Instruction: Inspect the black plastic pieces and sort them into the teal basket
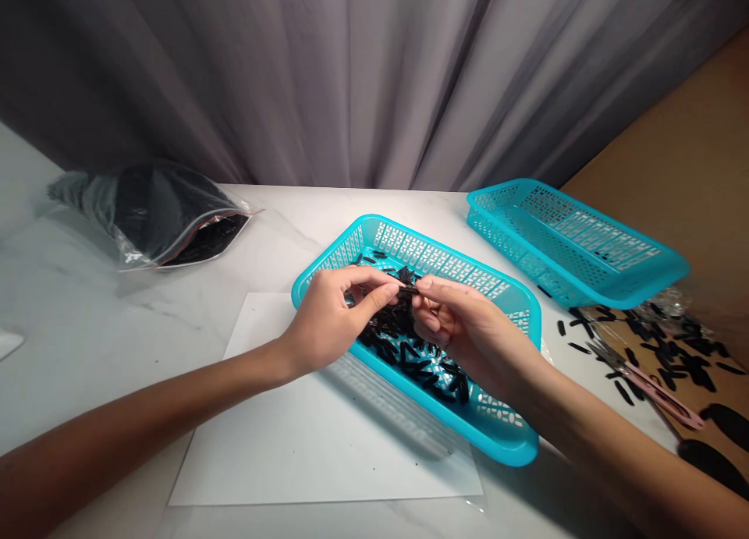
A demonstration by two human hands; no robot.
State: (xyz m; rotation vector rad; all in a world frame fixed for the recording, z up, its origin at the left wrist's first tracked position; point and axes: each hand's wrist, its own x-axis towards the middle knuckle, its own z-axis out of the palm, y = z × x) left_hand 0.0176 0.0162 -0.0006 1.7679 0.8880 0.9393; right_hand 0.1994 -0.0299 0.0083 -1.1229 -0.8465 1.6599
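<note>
Above a turquoise plastic basket (445, 258), my left hand (331, 309) and my right hand (462, 313) meet with their fingertips pinched. Between them is a small, thin black piece (408, 290), gripped at its left end by the left thumb and finger and at its right end by the right fingertips. Many similar black pieces (409, 363) lie loose in the basket, some hidden under my hands. What kind of pieces they are, I cannot tell. The basket sits slanted, partly over a white sheet (281, 437).
A clear zip bag (157, 211) of black material lies open at the left. Behind right stands a second turquoise basket (573, 235). Below it are scattered black pieces (690, 359), pink-handled scissors (661, 395) and two black oval objects (711, 465). A grey curtain (351, 79) hangs behind the table.
</note>
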